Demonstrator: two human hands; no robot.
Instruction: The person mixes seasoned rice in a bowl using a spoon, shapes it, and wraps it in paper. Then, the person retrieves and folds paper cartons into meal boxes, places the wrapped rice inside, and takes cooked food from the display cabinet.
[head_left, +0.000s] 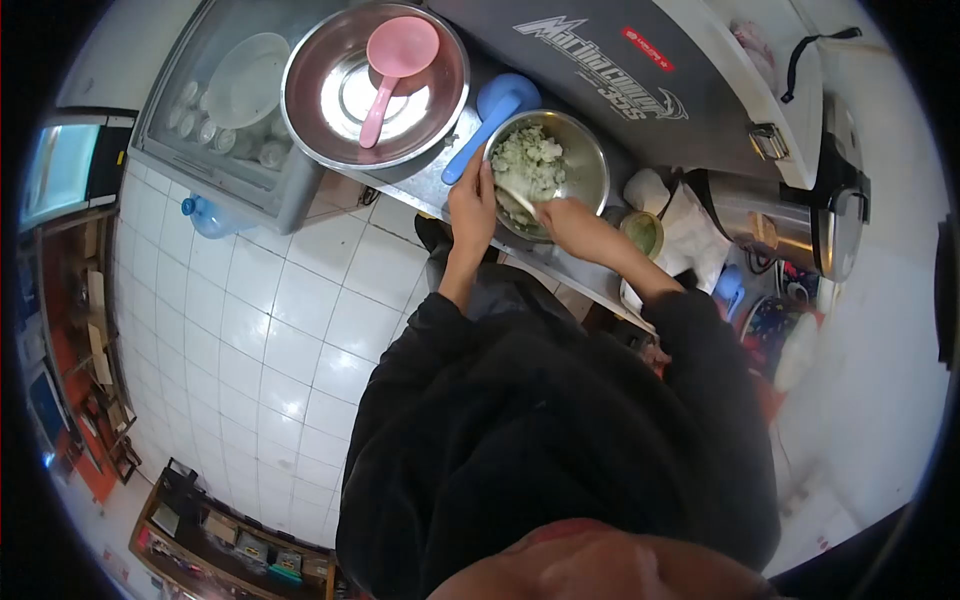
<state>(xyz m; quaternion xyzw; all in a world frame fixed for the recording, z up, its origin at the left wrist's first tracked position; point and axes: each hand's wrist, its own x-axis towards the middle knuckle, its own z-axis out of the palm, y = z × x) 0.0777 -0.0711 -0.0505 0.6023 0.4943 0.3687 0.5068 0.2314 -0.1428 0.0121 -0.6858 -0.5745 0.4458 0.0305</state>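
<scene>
A steel bowl (592, 163) stands on the metal counter, holding a lumpy mix of white and pale green food (528, 160). My left hand (472, 208) grips the bowl's near left rim, fingers on its outer side. In my closed right hand (572, 228) is a pale spoon (516, 200) that slants into the food; its head is buried, so its exact shape is hidden. Just left of the bowl lies a blue ladle (490, 128), close to my left fingertips. A small jar with green contents (642, 233) stands right of my right wrist.
A large steel basin (306, 100) with a pink dipper (402, 50) sits to the left. Beyond it is a glass-topped freezer (165, 130). A dark lettered panel (580, 60) rises behind the bowl. A large steel cooker (790, 215) and white plastic bag (695, 240) are at right.
</scene>
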